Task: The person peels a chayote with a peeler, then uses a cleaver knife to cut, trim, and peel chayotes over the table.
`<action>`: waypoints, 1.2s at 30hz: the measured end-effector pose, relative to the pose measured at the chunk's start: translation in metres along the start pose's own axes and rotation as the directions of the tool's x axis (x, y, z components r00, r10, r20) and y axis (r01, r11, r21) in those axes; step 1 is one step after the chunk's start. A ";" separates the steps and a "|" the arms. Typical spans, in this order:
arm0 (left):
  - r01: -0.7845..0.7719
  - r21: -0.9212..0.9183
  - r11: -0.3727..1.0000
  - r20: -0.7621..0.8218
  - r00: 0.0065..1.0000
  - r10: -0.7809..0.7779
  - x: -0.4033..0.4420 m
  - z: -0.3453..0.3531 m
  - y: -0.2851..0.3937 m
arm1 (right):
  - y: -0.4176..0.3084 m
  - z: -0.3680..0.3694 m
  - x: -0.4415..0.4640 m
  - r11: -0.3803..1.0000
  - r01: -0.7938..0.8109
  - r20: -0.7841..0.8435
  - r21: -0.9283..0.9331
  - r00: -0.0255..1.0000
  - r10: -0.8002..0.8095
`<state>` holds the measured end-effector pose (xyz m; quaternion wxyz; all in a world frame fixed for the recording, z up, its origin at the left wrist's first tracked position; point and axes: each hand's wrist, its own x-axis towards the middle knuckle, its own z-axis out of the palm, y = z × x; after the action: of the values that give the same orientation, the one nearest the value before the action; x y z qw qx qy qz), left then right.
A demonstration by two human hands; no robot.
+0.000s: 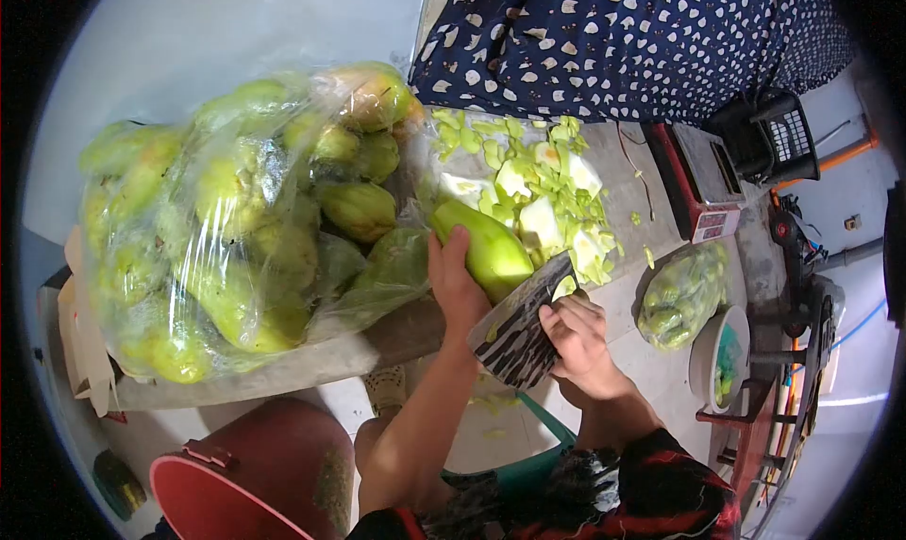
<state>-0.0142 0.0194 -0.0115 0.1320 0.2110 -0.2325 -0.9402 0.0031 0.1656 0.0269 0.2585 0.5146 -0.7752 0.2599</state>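
Observation:
My left hand (pixel 460 281) is closed around the side of a green papaya (pixel 486 249), which lies at a slant over the front edge of the bench. In my right hand (pixel 580 337) is a cleaver (pixel 517 337) with a broad, dark, streaked blade; the fingers hide its handle. The blade sits against the near end of the papaya, and a small peel piece clings near its edge. Just behind the papaya lies a heap of green peelings and pale cut pieces (pixel 540 224). To the left, a large clear plastic bag (pixel 241 210) holds several whole green papayas.
A red scale (pixel 698 182) stands at the right, near a black basket (pixel 783 134). In front of it lies a tied bag of green pieces (pixel 684 295), beside a white bucket (pixel 703 375). A red bin (pixel 255 465) stands below the bench. Dark patterned cloth (pixel 613 40) hangs behind.

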 end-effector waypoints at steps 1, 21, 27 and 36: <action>0.001 0.000 1.000 0.000 1.000 -0.001 -0.002 0.003 0.001 | 0.000 0.000 0.001 1.000 0.010 0.006 0.002 1.000 -0.010; 0.036 -0.055 0.998 -0.005 0.999 -0.036 0.011 -0.012 -0.004 | 0.008 0.003 -0.005 0.991 -0.129 -0.022 -0.042 0.992 0.128; 0.076 -0.165 0.983 0.053 0.996 -0.068 0.007 -0.010 0.007 | 0.020 0.009 -0.013 0.981 -0.191 -0.030 -0.028 0.981 0.190; 0.060 -0.056 0.997 0.094 0.994 -0.054 0.012 -0.008 0.021 | 0.024 0.004 -0.020 0.953 -0.292 0.002 -0.077 0.956 0.293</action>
<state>-0.0180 -0.0058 -0.0116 0.1005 0.1700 -0.2043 -0.9588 -0.0131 0.1838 0.0070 0.2314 0.3859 -0.8537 0.2623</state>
